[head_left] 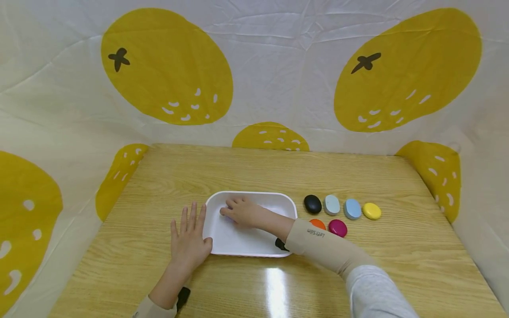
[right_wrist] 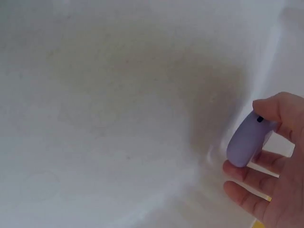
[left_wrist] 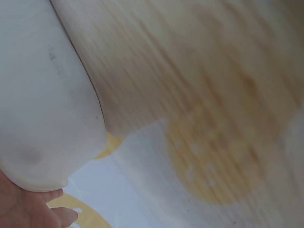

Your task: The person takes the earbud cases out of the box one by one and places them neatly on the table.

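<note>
A white rectangular tray [head_left: 234, 240] with rounded corners lies on the table. Inside its left part, my right hand [head_left: 241, 213] pinches a small lilac rounded object [right_wrist: 246, 142] between thumb and fingers, as the right wrist view shows. A small dark mark sits on that object near the thumb; from the head view the hand covers it. Against the tray's left side rests my left hand [head_left: 188, 243], fingers straight and spread, thumb at the near left corner. The left wrist view catches only part of the left hand [left_wrist: 28, 206] beside the tray wall [left_wrist: 52, 104].
Right of the tray are small rounded pieces: black [head_left: 312, 204], pale blue-grey [head_left: 332, 205], blue [head_left: 352, 209], yellow [head_left: 371, 211], magenta [head_left: 338, 228], and orange [head_left: 317, 223], partly behind the right forearm. A white cloth with yellow fruit shapes [head_left: 167, 66] encloses the wooden table [head_left: 199, 168].
</note>
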The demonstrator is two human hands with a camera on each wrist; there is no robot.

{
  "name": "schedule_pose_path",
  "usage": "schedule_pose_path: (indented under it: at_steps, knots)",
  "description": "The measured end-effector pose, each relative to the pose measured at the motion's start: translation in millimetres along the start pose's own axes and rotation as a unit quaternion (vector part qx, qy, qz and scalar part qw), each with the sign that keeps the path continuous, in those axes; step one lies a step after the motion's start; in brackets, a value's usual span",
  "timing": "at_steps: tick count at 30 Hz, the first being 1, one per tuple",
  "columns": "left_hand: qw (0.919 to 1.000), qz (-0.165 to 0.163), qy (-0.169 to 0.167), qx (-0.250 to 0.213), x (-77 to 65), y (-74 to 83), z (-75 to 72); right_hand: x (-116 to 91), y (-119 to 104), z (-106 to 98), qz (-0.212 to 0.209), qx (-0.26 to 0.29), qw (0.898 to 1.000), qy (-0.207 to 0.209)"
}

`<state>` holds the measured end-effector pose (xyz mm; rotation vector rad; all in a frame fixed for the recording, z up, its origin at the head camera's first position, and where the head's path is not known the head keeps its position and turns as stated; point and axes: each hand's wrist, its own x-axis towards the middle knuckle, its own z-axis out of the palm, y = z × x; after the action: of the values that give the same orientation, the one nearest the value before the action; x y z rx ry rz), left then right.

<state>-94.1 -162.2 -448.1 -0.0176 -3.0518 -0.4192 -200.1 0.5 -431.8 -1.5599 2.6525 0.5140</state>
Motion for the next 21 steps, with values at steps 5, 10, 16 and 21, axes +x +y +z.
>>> schedule_pose_path:
  at_steps: [5, 10, 16, 21]
  knots:
    - [1.0, 0.001, -0.002, 0.002, 0.5, 0.1, 0.4, -6.0, 10.4, -16.4, 0.003, 0.086, 0.996, 0.015]
    - [1.0, -0.001, -0.009, 0.001, 0.5, 0.4, -0.6, -24.7, 25.0, -39.2, 0.014, 0.116, 0.993, 0.033]
    - [0.9999, -0.002, -0.014, -0.002, 0.9, -0.7, -0.3, -62.3, 44.0, -52.5, 0.02, 0.167, 0.981, 0.092]
    - [0.9999, 0.002, -0.01, -0.003, 1.1, -1.1, 0.7, -97.2, 54.6, -46.2, 0.055, 0.199, 0.971, 0.122]
